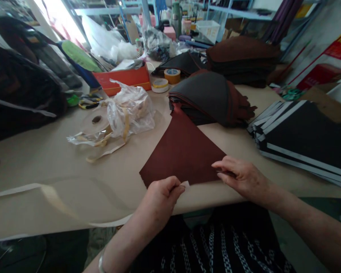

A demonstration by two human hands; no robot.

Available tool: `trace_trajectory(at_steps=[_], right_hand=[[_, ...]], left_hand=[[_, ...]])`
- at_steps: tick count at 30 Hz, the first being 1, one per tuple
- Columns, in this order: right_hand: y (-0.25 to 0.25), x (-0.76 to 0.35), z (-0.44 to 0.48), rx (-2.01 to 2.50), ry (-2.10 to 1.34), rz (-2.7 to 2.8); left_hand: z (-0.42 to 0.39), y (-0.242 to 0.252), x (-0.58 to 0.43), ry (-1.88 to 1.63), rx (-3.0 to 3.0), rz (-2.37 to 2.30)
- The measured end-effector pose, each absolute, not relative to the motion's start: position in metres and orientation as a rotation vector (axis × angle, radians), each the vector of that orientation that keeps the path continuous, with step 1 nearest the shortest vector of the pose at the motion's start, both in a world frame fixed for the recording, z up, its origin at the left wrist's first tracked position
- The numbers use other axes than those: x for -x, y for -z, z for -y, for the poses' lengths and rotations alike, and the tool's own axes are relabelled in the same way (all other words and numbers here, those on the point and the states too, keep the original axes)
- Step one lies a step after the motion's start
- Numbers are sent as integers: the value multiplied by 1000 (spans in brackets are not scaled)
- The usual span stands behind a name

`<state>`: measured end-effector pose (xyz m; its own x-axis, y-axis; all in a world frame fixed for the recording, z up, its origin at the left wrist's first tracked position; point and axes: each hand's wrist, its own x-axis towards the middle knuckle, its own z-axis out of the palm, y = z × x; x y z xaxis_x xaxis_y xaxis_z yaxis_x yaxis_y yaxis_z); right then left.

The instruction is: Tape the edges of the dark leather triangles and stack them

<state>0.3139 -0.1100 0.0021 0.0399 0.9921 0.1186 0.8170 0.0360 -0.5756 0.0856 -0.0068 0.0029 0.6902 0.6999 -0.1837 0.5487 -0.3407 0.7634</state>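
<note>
A dark reddish-brown leather panel (184, 146) lies flat at the table's front edge, its narrow end reaching back under a pile of panels. My left hand (163, 193) is closed in a pinch at the panel's near edge. A short white end of tape (185, 184) sticks out between its thumb and forefinger. My right hand (244, 178) rests over the panel's right corner with thumb and forefinger curled close together. Something dark shows between those fingers; I cannot make out what it is.
Behind the panel stands a stack of dark grey and brown panels (204, 93). Black pieces with pale strips (307, 132) lie right. To the left are a tape roll (93, 123), a clear plastic bag (133, 110) and pliers (90, 101). An orange box (125, 79) sits farther back.
</note>
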Motion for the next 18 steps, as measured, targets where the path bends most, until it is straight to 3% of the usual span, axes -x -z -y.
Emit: trace_trajectory(at_steps=[6,11,18], right_hand=[[9,-348,121,1972,-95,2494],[12,-350,110,2018,76,2527],[-91,-403,90,1885,344,2040]], left_hand=[[-16,15,-35,-352,-2411,-1158],[-41,32,8,-811,-2327,-1408],[-50,43,25,-941,-2272,-1474]])
